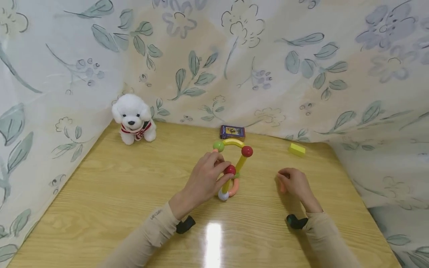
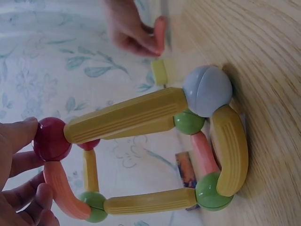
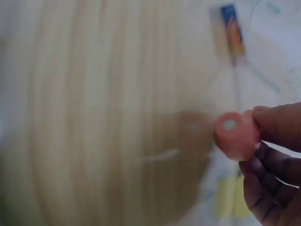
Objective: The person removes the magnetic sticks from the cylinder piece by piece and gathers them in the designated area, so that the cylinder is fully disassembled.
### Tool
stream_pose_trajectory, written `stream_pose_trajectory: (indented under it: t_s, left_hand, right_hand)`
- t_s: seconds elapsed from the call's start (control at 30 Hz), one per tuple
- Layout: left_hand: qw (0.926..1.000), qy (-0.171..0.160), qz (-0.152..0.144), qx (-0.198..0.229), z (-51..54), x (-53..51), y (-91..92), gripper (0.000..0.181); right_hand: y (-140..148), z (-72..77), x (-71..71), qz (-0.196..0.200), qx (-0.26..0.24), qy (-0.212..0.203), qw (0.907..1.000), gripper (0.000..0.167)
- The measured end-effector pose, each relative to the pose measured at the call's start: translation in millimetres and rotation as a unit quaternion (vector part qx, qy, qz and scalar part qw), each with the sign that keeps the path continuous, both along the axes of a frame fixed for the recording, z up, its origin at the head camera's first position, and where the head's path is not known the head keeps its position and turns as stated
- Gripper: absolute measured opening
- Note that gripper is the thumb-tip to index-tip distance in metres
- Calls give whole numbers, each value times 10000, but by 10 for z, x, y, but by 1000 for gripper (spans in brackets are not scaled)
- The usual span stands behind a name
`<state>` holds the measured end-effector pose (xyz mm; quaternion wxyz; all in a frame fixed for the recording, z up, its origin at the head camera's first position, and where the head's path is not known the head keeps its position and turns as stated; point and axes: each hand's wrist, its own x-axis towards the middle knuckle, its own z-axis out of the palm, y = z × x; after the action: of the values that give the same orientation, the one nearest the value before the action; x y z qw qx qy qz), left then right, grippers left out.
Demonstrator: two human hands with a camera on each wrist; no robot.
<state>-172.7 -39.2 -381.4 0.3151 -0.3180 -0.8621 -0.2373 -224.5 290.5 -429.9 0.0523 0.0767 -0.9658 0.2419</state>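
Note:
A frame of rods and balls stands on the table, its near upper red ball (image 1: 229, 170) pinched by my left hand (image 1: 205, 178). In the left wrist view, fingertips touch that red ball (image 2: 52, 139) and a curved orange rod (image 2: 66, 190); yellow rods (image 2: 127, 115) run down to a pale ball (image 2: 207, 90) and a green ball (image 2: 214, 191). My right hand (image 1: 295, 185), off to the right, pinches a separate curved orange piece (image 1: 282, 184), seen end-on in the right wrist view (image 3: 237, 135).
A white plush dog (image 1: 134, 119) stands at the back left. Behind the frame lies a small dark box (image 1: 232, 132). A yellow block (image 1: 297, 149) sits at the back right, near the patterned cloth (image 1: 207, 67) around the table (image 1: 110, 208).

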Motion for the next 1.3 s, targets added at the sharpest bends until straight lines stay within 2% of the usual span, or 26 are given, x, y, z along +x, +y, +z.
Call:
stream_pose_trajectory:
  t_s: [0.13,0.23,0.37,0.43,0.5,0.57,0.67,0.73,0.77,0.87,0.97,1.03,1.17,1.3]
  left_hand:
    - [10000,0,49,31,10,20,-48,27]
    - [9998,-36,21,195,12,34,-89,30]
    - [9960,-132,235,857,-40,48,-191,23]
    - [9908,-344,405,1244,-99,46,-250,18]
    - [9844,-799,475,1496,-166,43,-285,15]
    - [9740,-1572,380,1584,-231,55,-269,15]
    - [9516,-2770,181,1316,-313,106,-156,27]
    - [9392,-3266,104,1053,-365,138,-49,39]
    - [9378,-3354,79,894,-395,144,1,45]
    - [9423,-3279,99,664,-494,135,113,47]
    - [9492,-3078,95,649,-574,140,132,35]
    - [9489,-3068,82,738,-598,169,91,25]
    - [9488,-3006,87,963,-578,181,-48,12]
    - [9542,-2801,229,1027,-501,67,-156,10]
  right_hand:
    - [118,-113,-101,40,20,-153,9999,23]
    - [98,-110,-132,-1,47,2,10000,26]
    - [-49,68,-106,-97,-70,352,9993,30]
    - [-183,189,-84,7,-295,416,9987,29]
    - [-347,289,-67,298,-508,378,9975,28]
    - [-518,333,-68,673,-691,211,9951,30]
    - [-752,305,-93,1122,-910,-163,9894,38]
    - [-875,250,-103,1273,-1097,-427,9849,40]
    - [-922,222,-102,1317,-1199,-533,9826,41]
    - [-1007,130,-68,1349,-1510,-648,9771,37]
    - [-1032,56,10,1351,-1702,-636,9740,35]
    - [-1035,22,81,1310,-1751,-607,9739,33]
    - [-1033,14,231,1327,-1754,-427,9746,29]
    - [-1060,73,369,1401,-1669,-11,9760,19]
